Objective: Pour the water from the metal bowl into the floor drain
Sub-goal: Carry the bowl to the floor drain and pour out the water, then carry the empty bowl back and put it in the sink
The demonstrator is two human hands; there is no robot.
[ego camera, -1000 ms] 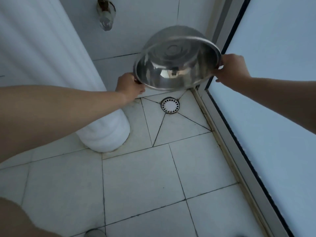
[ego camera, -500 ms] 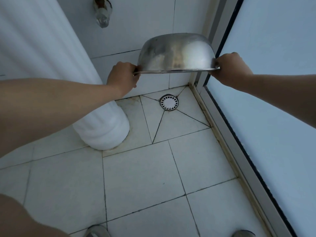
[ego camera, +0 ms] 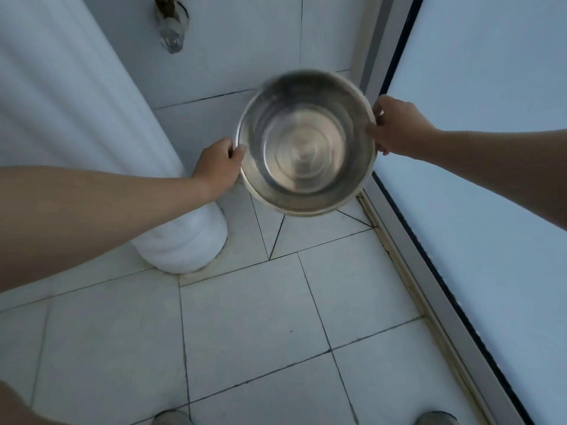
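Fingers (ego camera: 237,151) of left hand (ego camera: 216,170) and right hand (ego camera: 397,130) are clamped on the metal bowl (ego camera: 303,148) (blurred); drips could be flung aside by swinging.

Tiled floor (ego camera: 251,326) — white pedestal base (ego camera: 184,245) on it, L side.

Head-height view, steeply down, floorward.

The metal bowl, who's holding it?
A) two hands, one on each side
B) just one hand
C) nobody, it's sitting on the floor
A: the left hand grips the rim of the metal bowl on one side and the right hand grips the opposite side, holding it up above the tiled floor.
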